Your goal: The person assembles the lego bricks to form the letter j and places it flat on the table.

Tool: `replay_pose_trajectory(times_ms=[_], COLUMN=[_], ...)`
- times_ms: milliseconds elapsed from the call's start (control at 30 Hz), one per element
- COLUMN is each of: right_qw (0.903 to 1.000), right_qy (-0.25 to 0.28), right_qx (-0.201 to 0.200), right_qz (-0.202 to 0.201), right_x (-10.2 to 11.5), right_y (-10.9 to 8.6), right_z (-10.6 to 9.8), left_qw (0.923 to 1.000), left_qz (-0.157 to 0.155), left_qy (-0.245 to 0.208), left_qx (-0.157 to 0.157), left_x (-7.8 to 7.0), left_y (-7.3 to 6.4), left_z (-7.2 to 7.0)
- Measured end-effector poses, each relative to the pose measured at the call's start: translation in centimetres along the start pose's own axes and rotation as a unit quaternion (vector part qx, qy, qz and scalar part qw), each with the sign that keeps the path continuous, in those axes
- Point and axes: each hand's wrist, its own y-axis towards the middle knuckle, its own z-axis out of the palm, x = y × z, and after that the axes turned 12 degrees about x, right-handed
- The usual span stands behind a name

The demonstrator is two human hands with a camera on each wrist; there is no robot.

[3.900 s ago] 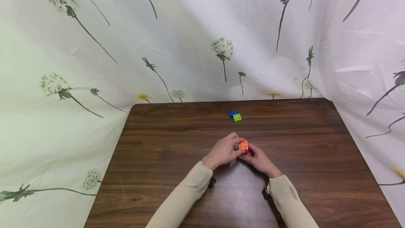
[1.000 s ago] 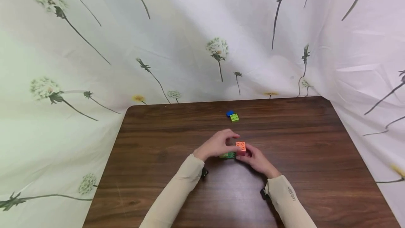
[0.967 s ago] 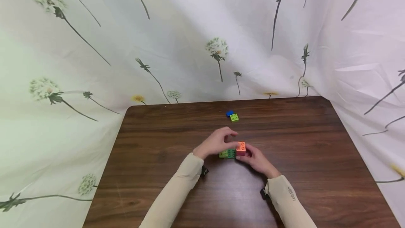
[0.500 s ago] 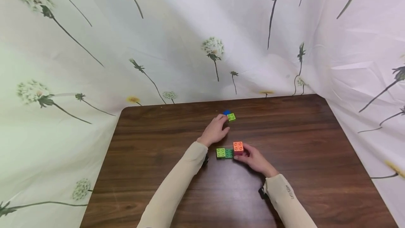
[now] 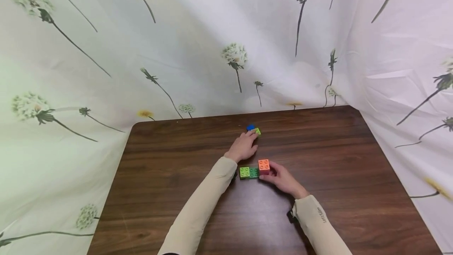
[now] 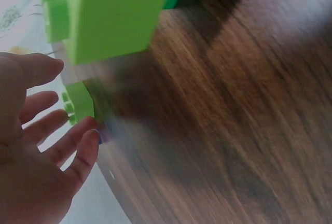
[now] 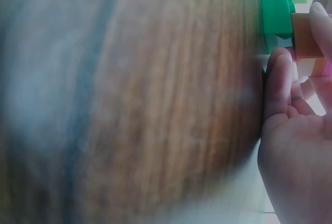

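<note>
Head view: the right hand [image 5: 283,179] pinches the orange stack [image 5: 264,167] while the left hand [image 5: 242,146], fingers parted, has the far lime block [image 5: 258,132] under its fingertips, best pinched by opposite sides without nudging the blue block [image 5: 250,127] beyond.

The right sleeve [image 5: 318,223] bears blurry lettering [image 5: 322,215], seemingly "LetsSlim".

Orange building brick [image 5: 263,164], dark-green brick [image 5: 253,172], lime brick [image 5: 244,172], second lime brick [image 5: 258,131], blue brick [image 5: 250,127]. Counter [image 5: 170,152] dark brown, streaked wood grain. Backdrop cloth [image 5: 198,58] whitish, dandelion print in white, yellow, green; sleeves [image 5: 201,207] cream.
</note>
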Motion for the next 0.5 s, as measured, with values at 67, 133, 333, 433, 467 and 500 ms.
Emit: replay_pose_trajectory(times_ms=[67,133,333,433,467,500], right_qw=[1.0000,1.0000,0.9999,0.9999,0.9999,0.9999], right_qy=[0.002,0.004,0.008,0.009,0.008,0.007], right_qx=[0.001,0.000,-0.004,-0.003,-0.002,-0.001], right_qz=[0.002,0.004,0.010,0.009,0.008,0.008], right_x=[-0.01,0.02,0.12,0.15,0.19,0.22], right_y=[-0.05,-0.10,-0.17,-0.12,-0.12,-0.11], right_z=[0.03,0.04,-0.05,-0.05,-0.06,-0.06], left_qw=[0.9999,0.9996,0.9989,0.9990,0.9991,0.9992], left_qz=[0.003,0.009,0.004,-0.007,-0.011,-0.014], left_qy=[0.012,0.022,0.024,0.020,0.017,0.013], left_qx=[-0.004,-0.013,-0.039,-0.039,-0.037,-0.035], left_x=[0.11,0.23,0.63,0.81,0.86,0.90], left_y=[-0.01,-0.04,-0.19,-0.29,-0.34,-0.40], left_z=[0.21,0.32,0.42,0.61,0.68,0.77])
